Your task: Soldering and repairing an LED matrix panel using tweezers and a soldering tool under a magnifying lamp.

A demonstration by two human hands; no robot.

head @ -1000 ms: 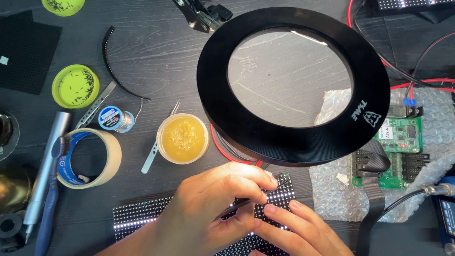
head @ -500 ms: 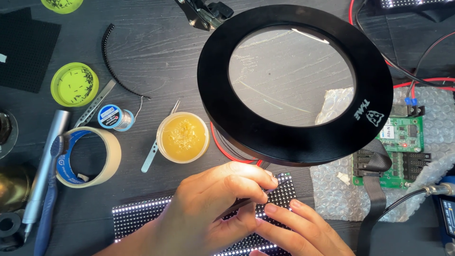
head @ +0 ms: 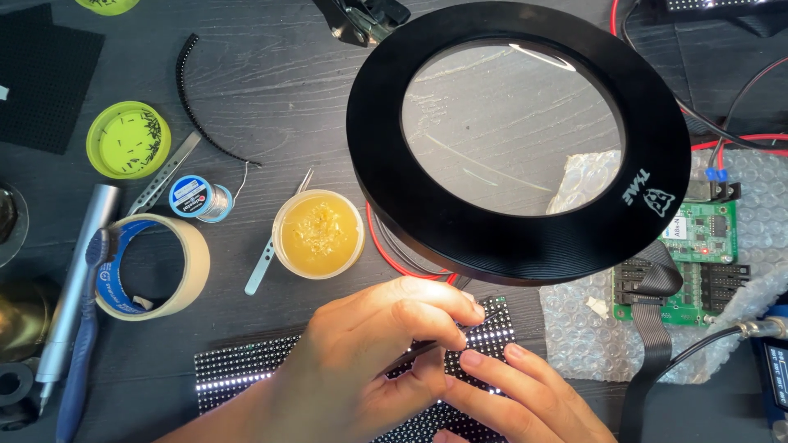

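In the head view, the person works on a black LED panel [head: 345, 373] that lies flat on the dark table [head: 271, 74], near the bottom edge and just under the big round magnifier lamp [head: 517, 139]. The left hand [head: 361, 361] is closed in a pinch around a thin dark tool [head: 419, 351], probably tweezers, with the tip resting on the panel's right part. The right hand [head: 517, 394] lies flat, fingers together, and presses the panel's near right corner; it holds nothing. The two hands are very close, almost touching. The step seems to be fine work on one small part of the panel. The next move probably needs a steady tip and a panel that does not slide.

Left of the hands stands a roll of beige tape [head: 152, 267] with a blue inner label. Beyond it lies a small solder spool [head: 199, 198] with a round blue and white label. Farther left sits a green lid [head: 129, 139] with tiny dark pieces inside. A round jar of yellow paste [head: 318, 234] stands just beyond the panel. On the right, a green circuit board [head: 698, 254] rests on bubble wrap [head: 574, 336]. The lamp's rim carries a small white mark on its right side.
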